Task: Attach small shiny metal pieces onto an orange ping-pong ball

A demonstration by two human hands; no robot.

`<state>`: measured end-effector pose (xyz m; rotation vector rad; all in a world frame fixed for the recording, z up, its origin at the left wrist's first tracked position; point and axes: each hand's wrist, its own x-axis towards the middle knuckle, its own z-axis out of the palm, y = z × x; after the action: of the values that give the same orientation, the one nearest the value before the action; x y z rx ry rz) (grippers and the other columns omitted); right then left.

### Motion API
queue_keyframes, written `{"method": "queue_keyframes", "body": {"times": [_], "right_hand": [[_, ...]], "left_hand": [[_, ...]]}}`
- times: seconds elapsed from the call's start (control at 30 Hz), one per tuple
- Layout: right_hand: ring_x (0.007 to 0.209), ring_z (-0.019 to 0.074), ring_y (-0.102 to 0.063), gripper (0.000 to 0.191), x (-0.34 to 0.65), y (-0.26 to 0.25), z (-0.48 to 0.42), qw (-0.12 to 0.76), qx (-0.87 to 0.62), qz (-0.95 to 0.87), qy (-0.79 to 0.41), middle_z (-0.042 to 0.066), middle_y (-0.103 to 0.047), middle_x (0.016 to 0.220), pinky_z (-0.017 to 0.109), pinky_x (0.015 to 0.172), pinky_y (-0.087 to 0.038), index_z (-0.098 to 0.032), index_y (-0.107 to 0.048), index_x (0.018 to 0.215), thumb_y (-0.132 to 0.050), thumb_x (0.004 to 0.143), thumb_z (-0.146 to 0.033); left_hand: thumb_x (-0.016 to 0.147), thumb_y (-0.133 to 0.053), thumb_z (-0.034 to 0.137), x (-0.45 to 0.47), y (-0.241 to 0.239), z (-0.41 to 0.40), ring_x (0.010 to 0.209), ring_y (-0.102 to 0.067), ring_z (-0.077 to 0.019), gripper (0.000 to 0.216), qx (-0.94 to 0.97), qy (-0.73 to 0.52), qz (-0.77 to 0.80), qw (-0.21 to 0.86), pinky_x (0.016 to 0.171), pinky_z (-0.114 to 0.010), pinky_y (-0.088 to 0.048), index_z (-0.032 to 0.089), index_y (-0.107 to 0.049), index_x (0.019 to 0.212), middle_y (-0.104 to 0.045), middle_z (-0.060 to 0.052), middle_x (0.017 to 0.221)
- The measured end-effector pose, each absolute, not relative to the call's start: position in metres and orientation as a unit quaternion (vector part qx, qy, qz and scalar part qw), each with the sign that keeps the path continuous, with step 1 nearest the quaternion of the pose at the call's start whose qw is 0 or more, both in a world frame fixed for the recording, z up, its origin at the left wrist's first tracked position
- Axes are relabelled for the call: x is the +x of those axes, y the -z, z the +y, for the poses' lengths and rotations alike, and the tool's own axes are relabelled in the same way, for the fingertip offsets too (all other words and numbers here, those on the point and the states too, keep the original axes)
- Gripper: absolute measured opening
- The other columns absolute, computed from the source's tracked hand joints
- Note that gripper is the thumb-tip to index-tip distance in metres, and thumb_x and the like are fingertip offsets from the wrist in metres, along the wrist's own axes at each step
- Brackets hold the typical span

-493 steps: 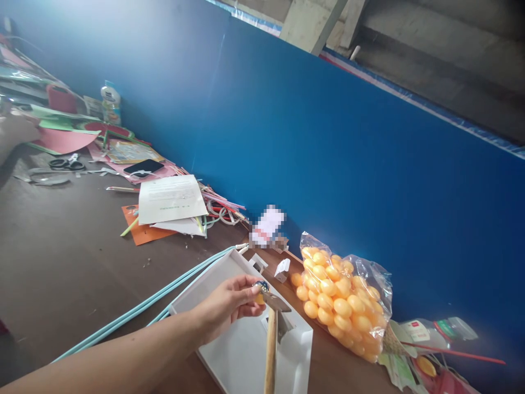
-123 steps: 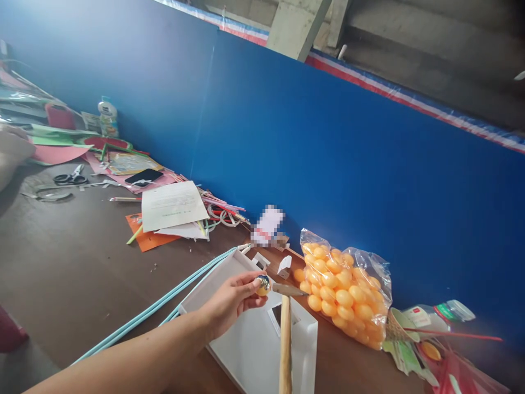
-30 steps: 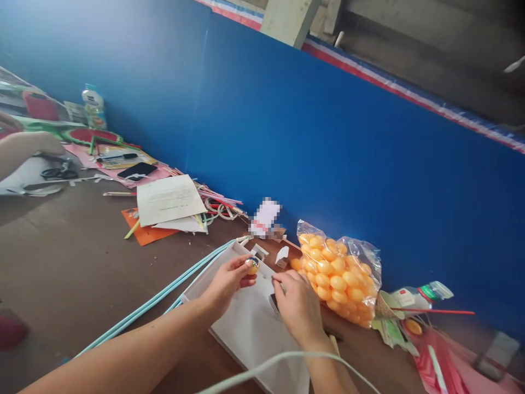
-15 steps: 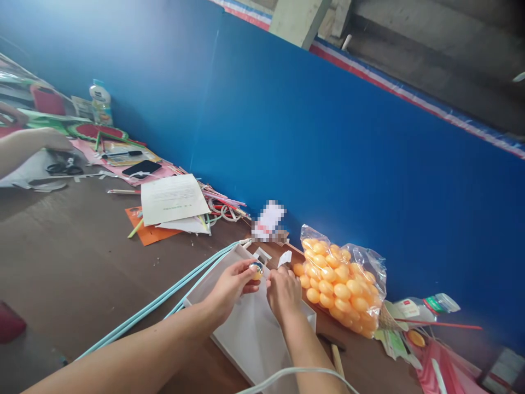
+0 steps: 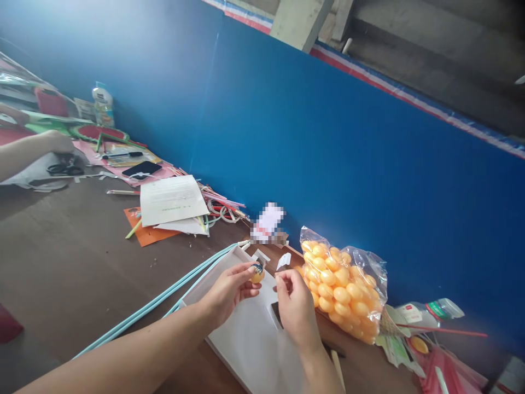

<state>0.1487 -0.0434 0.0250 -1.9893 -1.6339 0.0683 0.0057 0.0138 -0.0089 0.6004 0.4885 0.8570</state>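
Over the white box (image 5: 246, 339), my left hand (image 5: 229, 287) grips a small orange ball (image 5: 257, 277) with a shiny silver patch on its upper side. Just to the right, my right hand (image 5: 297, 306) has thumb and forefinger pinched together; whatever is between them is too small or hidden to make out. The two hands are slightly apart. A dark rectangular patch (image 5: 277, 314) shows at the box beside my right hand, partly covered by it. Near the right fingertips lies a white scrap (image 5: 284, 261).
A clear bag of orange balls (image 5: 340, 290) stands right of my hands. Light-blue tubes (image 5: 156, 305) run along the box's left. Papers (image 5: 174, 198), a phone (image 5: 142, 169) and scissors (image 5: 65, 166) lie left, near another person's hand (image 5: 57, 142). A plastic bottle (image 5: 426, 314) lies right.
My right hand has moved right and slightly back from the ball, uncovering the dark patch. My left hand stays nearly in place, and the silver patch on its ball looks slightly turned.
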Motion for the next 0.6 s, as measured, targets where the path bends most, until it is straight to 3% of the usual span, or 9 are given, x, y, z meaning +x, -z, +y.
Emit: {"method": "queue_keyframes", "body": {"times": [0.1, 0.2, 0.3, 0.6], "right_hand": [[0.046, 0.0071, -0.050, 0.021, 0.139, -0.026, -0.058, 0.432, -0.691, -0.534, -0.225, 0.001, -0.062, 0.082, 0.022, 0.046, -0.043, -0.021, -0.049, 0.086, -0.040, 0.088, -0.040], [0.047, 0.0073, -0.052, 0.020, 0.129, -0.020, -0.065, 0.536, -0.620, -0.462, -0.340, 0.000, -0.062, 0.073, 0.022, 0.049, -0.044, -0.019, -0.051, 0.079, -0.051, 0.083, -0.039], [0.050, 0.0091, -0.053, 0.018, 0.124, -0.013, -0.068, 0.562, -0.604, -0.438, -0.358, -0.003, -0.059, 0.062, 0.022, 0.052, -0.044, -0.019, -0.053, 0.080, -0.053, 0.082, -0.037], [0.053, 0.0107, -0.053, 0.018, 0.124, -0.003, -0.075, 0.587, -0.588, -0.422, -0.362, -0.004, -0.054, 0.056, 0.024, 0.055, -0.044, -0.020, -0.053, 0.081, -0.052, 0.083, -0.038]], "left_hand": [[0.078, -0.060, 0.028, 0.006, 0.007, 0.012, 0.072, -0.060, -0.0137, 0.029, 0.282, -0.393, 0.209, 0.850, 0.068, -0.026, -0.048, 0.012, -0.059, 0.102, -0.064, -0.011, 0.089], [0.078, -0.060, 0.028, 0.005, 0.006, 0.012, 0.071, -0.059, -0.0125, 0.027, 0.280, -0.385, 0.181, 0.861, 0.066, -0.023, -0.047, 0.013, -0.060, 0.100, -0.064, -0.009, 0.086], [0.078, -0.060, 0.028, 0.004, 0.004, 0.012, 0.072, -0.059, -0.0120, 0.025, 0.262, -0.381, 0.165, 0.872, 0.066, -0.022, -0.047, 0.014, -0.061, 0.098, -0.063, -0.007, 0.086], [0.079, -0.058, 0.027, 0.002, -0.001, 0.011, 0.071, -0.058, -0.0108, 0.023, 0.226, -0.353, 0.138, 0.897, 0.066, -0.020, -0.047, 0.012, -0.062, 0.095, -0.062, -0.008, 0.091]]}}
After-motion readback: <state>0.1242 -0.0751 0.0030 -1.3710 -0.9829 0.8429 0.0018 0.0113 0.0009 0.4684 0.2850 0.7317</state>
